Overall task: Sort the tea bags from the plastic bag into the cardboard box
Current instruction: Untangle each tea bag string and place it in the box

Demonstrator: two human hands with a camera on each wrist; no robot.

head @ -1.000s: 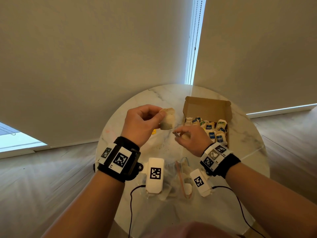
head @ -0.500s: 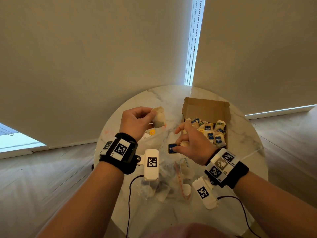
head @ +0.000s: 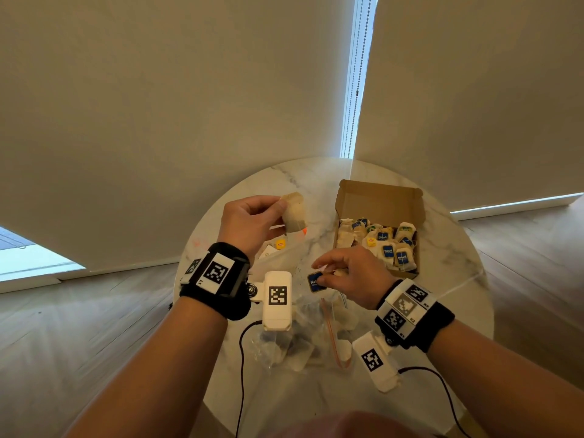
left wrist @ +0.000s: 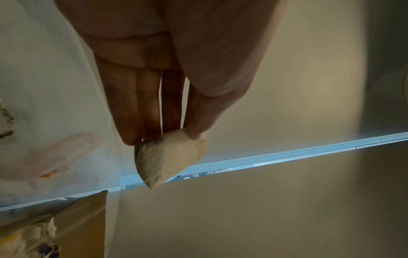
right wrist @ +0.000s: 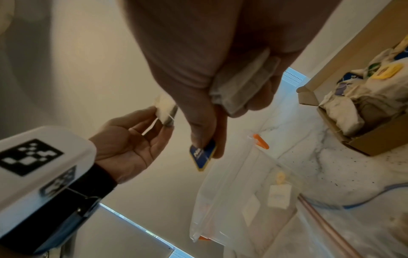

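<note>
**Paper tea bag held up over the table**

Paper tea bag (head: 294, 212) is pinched in the left hand (head: 249, 223), left of the cardboard box (head: 379, 227). Right hand (head: 349, 276) pinches its blue tag (head: 316, 282), another bag tucked under curled fingers (right wrist: 260, 97), above the plastic bag (head: 303, 336) on the marble table (head: 442, 279).

Your right hand (head: 350, 276) covers most of the small blue paper tag (head: 315, 282); its print reads only "Natu". The clear plastic zip bag (head: 303, 339) sits partly behind your wrist cameras, contents blurred. The open brown cardboard box (left wrist: 84, 225) is cut off at the left wrist view's edge.
</note>
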